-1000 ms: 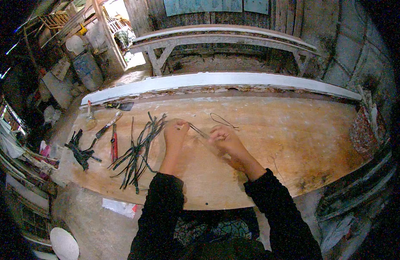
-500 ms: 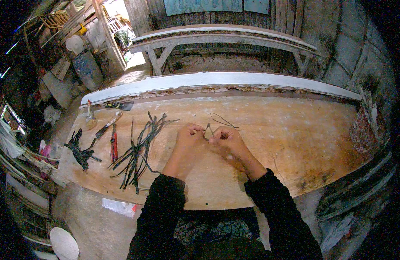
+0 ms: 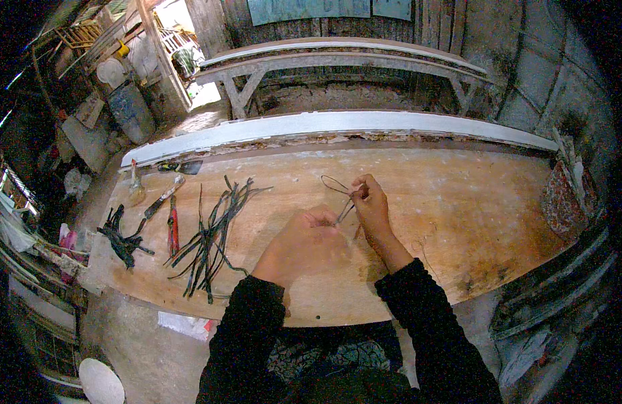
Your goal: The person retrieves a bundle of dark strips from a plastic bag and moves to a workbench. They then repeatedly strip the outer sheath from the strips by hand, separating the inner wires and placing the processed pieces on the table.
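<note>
My left hand (image 3: 304,241), smeared a little by motion, is closed at its fingertips on the lower end of a thin dark strip (image 3: 345,211). The other end of that strip runs up to my right hand (image 3: 373,210), whose thumb and forefinger pinch it. Beyond my fingers a thin dark wire loop (image 3: 332,178) lies on the tabletop, partly hidden behind my right hand. To the left of my hands is a loose spread of dark strips (image 3: 220,229), some crossing one another.
On the wooden tabletop (image 3: 459,202), left, are red-handled pliers (image 3: 173,225), a knife (image 3: 161,203), a black bundle of strips (image 3: 124,236) and a small glass bottle (image 3: 136,188). A white-topped plank (image 3: 338,122) borders the far edge; a speckled bag (image 3: 563,202) is at right.
My right hand has lifted away and up from the left, drawing the strip out between them. My left hand has turned and sits slightly lower. The view has shifted slightly.
</note>
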`<act>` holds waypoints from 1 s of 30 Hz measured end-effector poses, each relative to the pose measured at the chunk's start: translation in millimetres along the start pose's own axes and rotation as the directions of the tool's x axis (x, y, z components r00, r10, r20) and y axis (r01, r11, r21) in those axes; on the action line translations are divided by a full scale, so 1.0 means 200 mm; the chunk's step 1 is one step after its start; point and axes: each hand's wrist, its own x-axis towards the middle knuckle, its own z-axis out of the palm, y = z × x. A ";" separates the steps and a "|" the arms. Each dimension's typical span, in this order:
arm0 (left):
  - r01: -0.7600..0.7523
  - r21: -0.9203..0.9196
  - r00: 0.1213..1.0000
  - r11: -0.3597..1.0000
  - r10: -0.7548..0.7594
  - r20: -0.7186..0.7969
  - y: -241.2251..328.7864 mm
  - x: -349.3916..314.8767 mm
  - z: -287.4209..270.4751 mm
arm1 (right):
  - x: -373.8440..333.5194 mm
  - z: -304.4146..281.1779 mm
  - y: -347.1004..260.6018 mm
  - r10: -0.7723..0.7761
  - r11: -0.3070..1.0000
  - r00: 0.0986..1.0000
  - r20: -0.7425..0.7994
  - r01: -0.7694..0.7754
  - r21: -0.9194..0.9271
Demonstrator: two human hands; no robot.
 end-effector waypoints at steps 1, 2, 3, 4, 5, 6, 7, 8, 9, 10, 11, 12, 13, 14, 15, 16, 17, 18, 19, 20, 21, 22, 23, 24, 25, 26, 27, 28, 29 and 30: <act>-0.027 0.076 0.999 0.997 0.026 0.020 -0.01 0.00 -0.01 | 0.00 0.02 0.02 -0.025 0.999 1.000 -0.010 0.025 0.038; -0.055 0.148 0.997 0.987 0.048 0.053 -0.04 0.02 -0.01 | 0.00 0.03 0.04 -0.046 0.996 0.998 -0.031 0.048 0.071; -0.085 0.219 0.994 0.972 0.068 0.087 -0.07 0.03 -0.03 | 0.00 0.04 0.06 -0.067 0.992 0.996 -0.053 0.072 0.103; -0.081 0.269 0.994 0.960 0.058 0.094 -0.09 0.04 -0.05 | 0.01 0.04 0.08 -0.105 0.994 0.993 -0.062 0.106 0.019; -0.076 0.321 0.994 0.944 0.048 0.095 -0.09 0.05 -0.06 | 0.00 0.04 0.08 -0.142 0.988 0.988 -0.065 0.139 -0.061; -0.071 0.372 0.995 0.926 0.038 0.095 -0.09 0.05 -0.07 | 0.00 0.05 0.07 -0.180 0.975 0.982 -0.064 0.170 -0.141; -0.083 0.361 0.994 0.929 0.054 0.090 -0.10 0.05 -0.08 | 0.00 0.05 0.07 -0.184 0.970 0.981 -0.060 0.171 -0.172; -0.097 0.351 0.994 0.932 0.070 0.087 -0.08 0.04 -0.06 | 0.00 0.05 0.08 -0.187 0.964 0.981 -0.058 0.172 -0.203; -0.109 0.340 0.993 0.934 0.086 0.083 -0.06 0.03 -0.04 | 0.00 0.04 0.09 -0.190 0.957 0.980 -0.055 0.173 -0.233; 0.007 0.202 1.000 0.979 -0.001 -0.030 -0.04 0.02 -0.03 | 0.01 0.03 0.10 -0.231 0.952 0.968 -0.098 0.204 -0.227; 0.108 0.045 0.987 0.993 -0.102 -0.127 0.03 0.00 0.01 | 0.03 0.00 0.10 -0.271 0.945 0.952 -0.141 0.235 -0.225; 0.138 0.037 0.965 0.990 -0.125 -0.231 0.03 0.00 0.00 | 0.03 -0.02 0.11 -0.309 0.937 0.933 -0.184 0.266 -0.225; 0.165 0.025 0.931 0.986 -0.147 -0.333 0.03 0.01 -0.01 | 0.03 -0.02 0.12 -0.244 0.966 0.952 -0.184 0.223 -0.128; 0.145 0.178 0.882 0.973 -0.046 -0.469 -0.01 0.00 -0.10 | 0.02 0.01 0.06 -0.190 0.982 0.969 -0.156 0.191 -0.014; 0.149 0.318 0.830 0.937 0.056 -0.555 -0.07 0.03 -0.17 | 0.01 0.00 0.05 -0.126 0.988 0.982 -0.144 0.138 0.076; 0.131 0.382 0.787 0.915 0.138 -0.601 -0.10 0.06 -0.22 | -0.01 0.00 0.05 -0.087 0.985 0.996 0.002 0.086 0.151; 0.118 0.445 0.734 0.888 0.224 -0.641 -0.11 0.07 -0.27 | -0.03 0.00 0.03 -0.059 0.975 0.986 0.153 0.024 0.220; 0.116 0.509 0.665 0.853 0.314 -0.678 -0.11 0.07 -0.32 | -0.06 0.03 -0.01 -0.047 0.957 0.948 0.314 -0.047 0.285; 0.127 0.513 0.632 0.849 0.330 -0.701 -0.11 0.06 -0.37 | -0.10 0.04 -0.06 0.083 0.904 0.853 0.515 -0.282 0.321; 0.135 0.514 0.607 0.847 0.339 -0.719 -0.12 0.07 -0.40 | -0.14 0.04 -0.10 0.083 0.881 0.805 0.587 -0.335 0.335; 0.145 0.514 0.580 0.845 0.349 -0.736 -0.12 0.07 -0.40 | -0.18 0.06 -0.14 0.077 0.854 0.750 0.657 -0.389 0.345; 0.145 0.522 0.582 0.841 0.354 -0.732 -0.13 0.07 -0.40 | -0.20 0.07 -0.16 0.066 0.826 0.690 0.721 -0.443 0.348; 0.144 0.531 0.585 0.835 0.361 -0.726 -0.13 0.08 -0.38 | -0.22 0.07 -0.18 -0.059 0.855 0.675 0.736 -0.347 0.386; 0.143 0.539 0.589 0.830 0.367 -0.720 -0.13 0.08 -0.37 | -0.22 0.06 -0.18 -0.082 0.861 0.678 0.731 -0.321 0.395; 0.120 0.520 0.588 0.846 0.362 -0.724 -0.13 0.08 -0.35 | -0.22 0.06 -0.18 -0.106 0.867 0.680 0.725 -0.294 0.403; 0.095 0.500 0.588 0.861 0.357 -0.725 -0.13 0.08 -0.34 | -0.21 0.06 -0.18 -0.129 0.872 0.684 0.718 -0.267 0.410; 0.070 0.480 0.590 0.875 0.352 -0.727 -0.13 0.09 -0.33 | -0.20 0.05 -0.17 -0.136 0.890 0.684 0.717 -0.233 0.392; 0.059 0.466 0.590 0.883 0.345 -0.730 -0.13 0.09 -0.31 | -0.18 0.05 -0.15 -0.143 0.907 0.684 0.715 -0.199 0.372; 0.051 0.453 0.585 0.890 0.341 -0.735 -0.12 0.09 -0.30 | -0.17 0.05 -0.15 -0.154 0.921 0.680 0.716 -0.165 0.354; 0.042 0.441 0.581 0.897 0.337 -0.741 -0.12 0.09 -0.28 | -0.17 0.04 -0.16 -0.072 0.930 0.689 0.722 -0.216 0.298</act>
